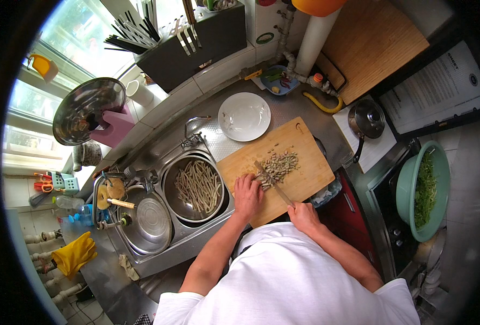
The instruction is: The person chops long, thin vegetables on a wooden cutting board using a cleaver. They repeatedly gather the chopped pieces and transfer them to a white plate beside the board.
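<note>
A wooden cutting board [309, 158] lies in front of me, one corner close to my body. My right hand [303, 216] grips the handle of a kitchen knife [278, 187], whose blade points up and left across the board. Under the fingers of my left hand [247, 195], a small bunch of long beans [265, 185] is pressed to the wood, right beside the blade. Beyond the knife spreads a pile of short cut bean pieces [282, 163]. Whole long beans [199, 185] fill a steel bowl [171, 203] set in the sink, left of the board.
A white plate [244, 117] stands behind the board, near a blue dish [279, 83] of chopped ingredients. The faucet [193, 140] rises behind the sink. At right are a lidded saucepan [363, 120] and a green basin [404, 195] of leafy greens over the stove. A metal lid [148, 219] sits left.
</note>
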{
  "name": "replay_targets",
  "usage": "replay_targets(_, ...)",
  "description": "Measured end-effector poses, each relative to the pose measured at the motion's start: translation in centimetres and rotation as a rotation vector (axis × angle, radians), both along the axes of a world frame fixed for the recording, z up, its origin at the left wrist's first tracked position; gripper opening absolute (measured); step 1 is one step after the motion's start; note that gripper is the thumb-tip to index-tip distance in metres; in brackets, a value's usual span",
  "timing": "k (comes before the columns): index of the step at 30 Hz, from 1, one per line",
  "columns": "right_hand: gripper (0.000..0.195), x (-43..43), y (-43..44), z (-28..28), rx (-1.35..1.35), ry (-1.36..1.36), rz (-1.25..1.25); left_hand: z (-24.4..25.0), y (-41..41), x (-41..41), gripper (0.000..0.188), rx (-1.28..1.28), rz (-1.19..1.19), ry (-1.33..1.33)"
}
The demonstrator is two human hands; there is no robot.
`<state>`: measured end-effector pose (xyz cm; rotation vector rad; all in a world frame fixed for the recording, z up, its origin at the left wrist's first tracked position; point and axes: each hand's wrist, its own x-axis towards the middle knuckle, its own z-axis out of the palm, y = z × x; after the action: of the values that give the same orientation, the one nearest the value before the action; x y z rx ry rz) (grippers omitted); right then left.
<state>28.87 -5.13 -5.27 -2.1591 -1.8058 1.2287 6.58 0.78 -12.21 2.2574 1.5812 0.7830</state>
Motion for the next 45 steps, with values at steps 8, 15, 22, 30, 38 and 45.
replay_targets(8,0.031,0.0,-0.1,0.4,0.003,0.011,0.003,0.2,-0.3,-0.2,0.051,-0.051,0.003,-0.051)
replay_targets(15,0.031,-0.1,-0.1,0.5,-0.036,-0.005,0.016,-0.6,-0.8,-1.6,0.073,-0.185,-0.092,-0.014)
replay_targets(22,0.033,-0.4,0.0,0.0,-0.072,-0.006,0.022,-1.9,-1.0,-1.7,0.062,-0.154,-0.089,-0.040)
replay_targets(30,0.034,-0.7,-0.1,-0.9,-0.099,-0.022,0.020,-4.1,-1.3,-1.8,0.051,-0.051,-0.090,-0.071)
replay_targets(38,0.036,-1.5,1.0,-1.9,-0.173,-0.034,0.012,-3.9,-1.3,-1.7,0.053,-0.088,-0.077,-0.067)
replay_targets(45,0.034,-1.6,1.3,-3.6,-0.049,-0.004,-0.020,-4.3,-1.8,-1.5,0.054,-0.081,-0.040,-0.061)
